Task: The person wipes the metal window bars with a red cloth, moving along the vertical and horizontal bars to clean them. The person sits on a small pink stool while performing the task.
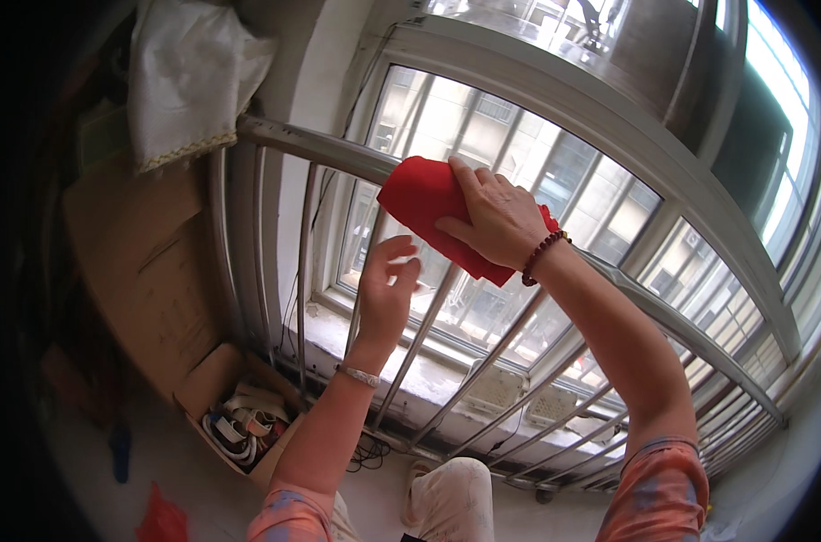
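Observation:
A red cloth (424, 193) is draped over the top rail of a metal railing (322, 150). My right hand (502, 213) presses around the cloth and the rail beneath it, thumb on the near side. A dark bead bracelet circles that wrist. Just below and left of the cloth, my left hand (385, 288) hovers with fingers apart and slightly curled, holding nothing. Its fingertips are blurred, and a silver bracelet sits at its wrist. The rail under the cloth is hidden.
Left of the railing, a cardboard box (265, 467) holds straps and cables. A whitish cloth (187, 81) hangs above it. Barred windows (505, 135) stand behind the railing. Black cable (368, 452) lies coiled on the floor, and a red plastic bag (162, 518) is at lower left.

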{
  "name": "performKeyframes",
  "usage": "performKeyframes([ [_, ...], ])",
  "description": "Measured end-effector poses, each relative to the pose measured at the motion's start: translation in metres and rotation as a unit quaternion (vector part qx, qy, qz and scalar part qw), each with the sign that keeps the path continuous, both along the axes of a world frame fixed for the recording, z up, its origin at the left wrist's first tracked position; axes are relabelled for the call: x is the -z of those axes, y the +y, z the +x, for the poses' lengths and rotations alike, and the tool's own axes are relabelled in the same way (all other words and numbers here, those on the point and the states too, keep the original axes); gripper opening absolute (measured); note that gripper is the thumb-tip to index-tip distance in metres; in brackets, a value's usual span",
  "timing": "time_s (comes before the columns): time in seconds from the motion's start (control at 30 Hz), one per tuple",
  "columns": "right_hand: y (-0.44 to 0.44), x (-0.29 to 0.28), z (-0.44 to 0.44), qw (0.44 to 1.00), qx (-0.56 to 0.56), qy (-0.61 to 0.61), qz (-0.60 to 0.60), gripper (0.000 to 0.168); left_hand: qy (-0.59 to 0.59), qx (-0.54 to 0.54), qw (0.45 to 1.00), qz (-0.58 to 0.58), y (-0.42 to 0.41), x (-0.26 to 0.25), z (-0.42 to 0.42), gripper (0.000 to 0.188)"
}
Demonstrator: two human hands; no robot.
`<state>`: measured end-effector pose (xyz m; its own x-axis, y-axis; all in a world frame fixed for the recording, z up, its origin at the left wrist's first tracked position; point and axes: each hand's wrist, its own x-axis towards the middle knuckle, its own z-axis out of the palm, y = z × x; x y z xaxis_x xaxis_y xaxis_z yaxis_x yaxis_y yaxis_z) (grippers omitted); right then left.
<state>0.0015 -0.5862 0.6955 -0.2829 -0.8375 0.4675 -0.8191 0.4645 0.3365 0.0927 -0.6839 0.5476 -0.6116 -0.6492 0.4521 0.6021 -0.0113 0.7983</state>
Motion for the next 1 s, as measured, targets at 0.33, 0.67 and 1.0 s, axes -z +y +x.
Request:
performKeyframes([
  [0.33, -0.171, -0.004, 0.025, 0.997, -0.068, 0.014, -0.012, 0.062, -0.053, -0.069, 0.991, 0.104, -0.064, 0.094, 0.036, 0.028],
  [0.67, -0.331, 0.01, 0.053, 0.985, -0.092, 0.104, -0.107, 0.063, -0.079, -0.107, 0.962, 0.24, -0.12, 0.156, 0.08, 0.026],
  [1.0, -0.303, 0.074, 0.056, 0.865, -0.347, 0.151, -0.33, 0.041, -0.001, -0.152, 0.912, 0.381, -0.147, 0.167, 0.099, 0.025],
])
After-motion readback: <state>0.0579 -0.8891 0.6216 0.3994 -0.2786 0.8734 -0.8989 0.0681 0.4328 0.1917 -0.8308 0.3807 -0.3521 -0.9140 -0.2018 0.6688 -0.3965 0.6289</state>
